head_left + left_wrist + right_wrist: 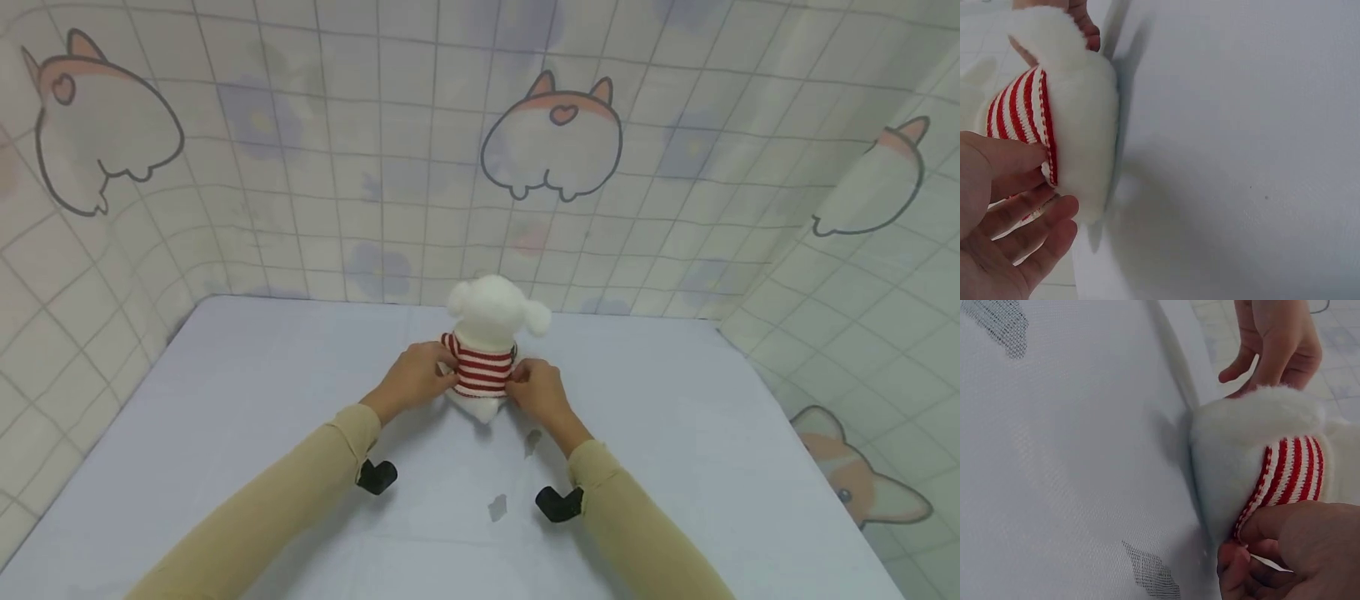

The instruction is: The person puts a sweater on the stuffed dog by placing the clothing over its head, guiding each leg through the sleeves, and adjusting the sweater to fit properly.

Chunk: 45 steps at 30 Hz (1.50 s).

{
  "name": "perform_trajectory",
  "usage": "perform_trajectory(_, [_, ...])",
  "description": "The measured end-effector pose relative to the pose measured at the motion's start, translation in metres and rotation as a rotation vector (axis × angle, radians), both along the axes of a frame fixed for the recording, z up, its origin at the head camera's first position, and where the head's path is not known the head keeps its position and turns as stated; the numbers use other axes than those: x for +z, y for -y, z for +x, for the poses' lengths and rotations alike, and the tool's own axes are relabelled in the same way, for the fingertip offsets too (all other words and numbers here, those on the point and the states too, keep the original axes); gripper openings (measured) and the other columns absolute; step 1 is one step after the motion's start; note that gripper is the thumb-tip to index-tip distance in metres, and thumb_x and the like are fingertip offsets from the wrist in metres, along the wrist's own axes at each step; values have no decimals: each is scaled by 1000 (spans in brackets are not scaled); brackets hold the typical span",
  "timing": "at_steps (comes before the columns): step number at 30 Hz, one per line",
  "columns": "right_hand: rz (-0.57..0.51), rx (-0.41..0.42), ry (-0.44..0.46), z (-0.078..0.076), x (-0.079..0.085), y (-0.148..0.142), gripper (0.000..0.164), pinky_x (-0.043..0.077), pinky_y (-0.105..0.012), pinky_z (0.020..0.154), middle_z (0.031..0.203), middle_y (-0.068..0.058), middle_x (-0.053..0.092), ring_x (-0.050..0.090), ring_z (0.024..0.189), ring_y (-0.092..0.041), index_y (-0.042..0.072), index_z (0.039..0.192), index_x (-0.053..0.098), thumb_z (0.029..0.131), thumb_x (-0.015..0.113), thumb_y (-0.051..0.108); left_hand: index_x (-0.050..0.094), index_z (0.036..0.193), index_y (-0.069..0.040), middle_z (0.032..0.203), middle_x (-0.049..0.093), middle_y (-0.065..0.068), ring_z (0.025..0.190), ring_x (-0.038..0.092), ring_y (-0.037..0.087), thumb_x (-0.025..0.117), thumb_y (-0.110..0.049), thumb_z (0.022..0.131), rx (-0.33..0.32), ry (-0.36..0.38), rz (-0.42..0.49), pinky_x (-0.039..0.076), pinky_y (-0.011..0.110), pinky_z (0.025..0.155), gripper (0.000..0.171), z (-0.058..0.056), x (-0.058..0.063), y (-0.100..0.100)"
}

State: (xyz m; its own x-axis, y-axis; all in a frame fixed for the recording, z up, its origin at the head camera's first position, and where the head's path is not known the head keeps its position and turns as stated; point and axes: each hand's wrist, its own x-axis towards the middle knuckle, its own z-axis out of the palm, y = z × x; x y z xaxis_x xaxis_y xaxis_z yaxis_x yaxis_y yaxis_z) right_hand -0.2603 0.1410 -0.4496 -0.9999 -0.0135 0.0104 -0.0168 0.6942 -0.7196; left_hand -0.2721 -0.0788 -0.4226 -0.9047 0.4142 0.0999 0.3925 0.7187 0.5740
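A white plush toy (491, 307) with floppy ears sits on the table, its back towards the head camera. It wears a red-and-white striped knitted sweater (483, 372). My left hand (417, 377) is at the toy's left side; in the left wrist view its thumb and forefinger pinch the sweater's hem, the other fingers (1047, 240) loosely bent. On the opposite side my right hand (540, 390) pinches the hem between thumb and finger, as the right wrist view shows. White fur (1222, 469) shows below the hem. The toy's face is hidden.
The toy stands near the far edge of a white-covered table (300, 358). Grid-patterned cloth (405, 167) with cartoon corgis hangs behind and at both sides. Two grey patches, one (498, 507) nearer the front, mark the tabletop. Black wrist mounts (377, 477) stick out under both sleeves.
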Motion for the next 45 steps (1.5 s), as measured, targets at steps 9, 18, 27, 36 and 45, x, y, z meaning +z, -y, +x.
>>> perform_trajectory(9, [29, 71, -73, 4, 16, 8, 13, 53, -33, 74, 98, -8, 69, 63, 87, -20, 5, 99, 67, 91, 65, 15, 75, 93, -7, 95, 71, 7, 75, 61, 15, 71, -19, 85, 81, 3, -3, 49, 26, 61, 15, -2, 1, 8])
perform_trajectory(18, [-102, 37, -129, 3, 24, 21, 39, 49, -42, 98, 118, -11, 66, 63, 110, -25, 5, 128, 58, 95, 60, 25, 71, 107, -4, 106, 67, 10, 90, 64, 22, 69, -18, 90, 132, -239, 160, 53, 37, 77, 22, 0, -3, -4])
perform_trajectory(27, [22, 53, -128, 1, 24, 23, 56, 52, -41, 87, 121, -13, 63, 63, 104, -26, 17, 147, 42, 94, 62, 22, 54, 135, -2, 130, 56, 15, 97, 66, 23, 66, -5, 89, 36, -152, 205, 56, 32, 83, 48, -2, -9, -11])
perform_trajectory(36, [-54, 50, -86, 1, 25, 23, 57, 51, -42, 91, 124, -13, 60, 60, 111, -27, 16, 147, 41, 95, 62, 22, 36, 148, -6, 135, 46, 20, 96, 60, 24, 62, -6, 91, 10, -140, 125, 53, 36, 81, 63, -4, -6, -10])
perform_trajectory(45, [-174, -49, -80, 3, 25, 16, 38, 49, -41, 94, 122, -10, 62, 59, 112, -25, 8, 127, 55, 96, 60, 28, 53, 129, 0, 116, 59, 15, 99, 61, 26, 64, -18, 92, 82, -106, 284, 54, 39, 84, 43, 5, 2, -4])
